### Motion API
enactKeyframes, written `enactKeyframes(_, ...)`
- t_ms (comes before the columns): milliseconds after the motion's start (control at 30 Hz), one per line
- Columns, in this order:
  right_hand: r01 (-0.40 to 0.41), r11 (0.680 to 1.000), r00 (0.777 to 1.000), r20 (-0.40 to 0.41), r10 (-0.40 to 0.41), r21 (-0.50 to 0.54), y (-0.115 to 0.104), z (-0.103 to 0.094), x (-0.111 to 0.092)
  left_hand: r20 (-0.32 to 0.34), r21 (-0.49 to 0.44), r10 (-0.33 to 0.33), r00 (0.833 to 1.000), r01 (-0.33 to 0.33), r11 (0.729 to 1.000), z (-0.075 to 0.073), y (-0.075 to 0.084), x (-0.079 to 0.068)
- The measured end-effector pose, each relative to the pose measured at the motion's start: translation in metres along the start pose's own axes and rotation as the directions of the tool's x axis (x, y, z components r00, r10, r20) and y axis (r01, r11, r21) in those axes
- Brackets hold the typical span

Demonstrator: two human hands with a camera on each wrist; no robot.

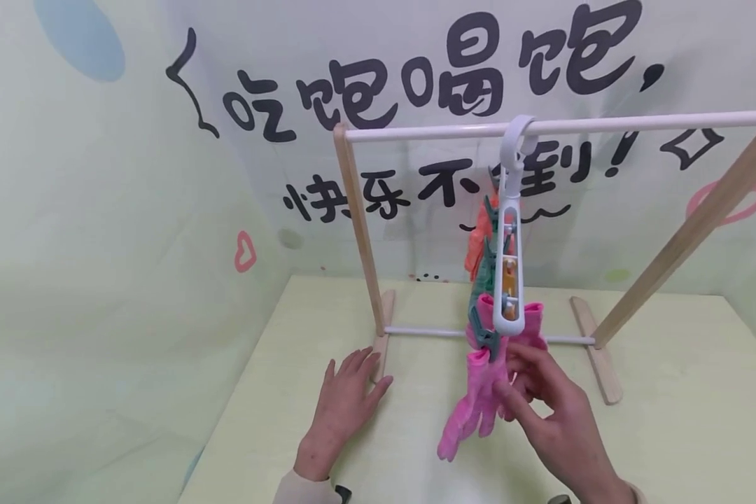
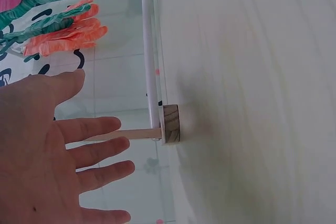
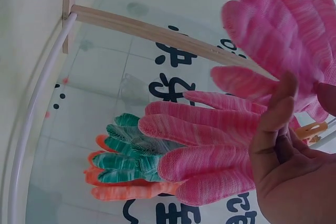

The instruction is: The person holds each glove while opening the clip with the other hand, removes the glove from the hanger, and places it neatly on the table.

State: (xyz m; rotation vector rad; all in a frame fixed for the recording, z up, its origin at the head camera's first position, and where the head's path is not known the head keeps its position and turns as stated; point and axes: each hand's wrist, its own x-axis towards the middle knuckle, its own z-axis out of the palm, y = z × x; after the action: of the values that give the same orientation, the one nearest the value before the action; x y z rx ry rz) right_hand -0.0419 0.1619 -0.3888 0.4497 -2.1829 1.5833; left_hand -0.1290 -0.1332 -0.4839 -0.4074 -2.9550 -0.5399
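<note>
A pink knit glove hangs by a dark green clip near the front end of a white folding hanger. My right hand pinches this glove just below its cuff, thumb on the near side; in the right wrist view its fingers lie behind the glove. A second pink glove hangs right behind. Further back are a green glove and an orange glove. My left hand holds nothing, fingers spread beside the rack's left foot, palm showing in the left wrist view.
A wooden rack with a white top rod carries the hanger. Its lower rod joins two wooden feet, the right foot near my right hand. All stand on a pale table, before a printed cloth backdrop.
</note>
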Motion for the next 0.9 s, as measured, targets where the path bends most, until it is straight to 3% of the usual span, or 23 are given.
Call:
enactKeyframes(233,0.113,0.993,0.992,-0.056,-0.11,0.041,0.008,0.003,-0.003,-0.048,-0.013,0.014,0.999,-0.015,1.0,-0.002,0.002,-0.002)
enactKeyframes(400,0.087,0.996,0.995,-0.054,-0.088,-0.012,0.005,-0.003,-0.002,-0.108,-0.045,0.074,0.991,-0.079,0.996,-0.009,0.01,0.004)
enactKeyframes(733,0.077,0.994,0.996,-0.039,-0.08,-0.073,0.002,-0.004,-0.001,-0.213,-0.157,0.164,0.963,-0.199,0.967,-0.06,0.045,0.014)
enactKeyframes(900,0.099,0.993,0.994,-0.041,-0.102,-0.064,0.001,-0.003,0.0,-0.285,-0.164,0.223,0.932,-0.277,0.947,-0.084,0.066,0.015)
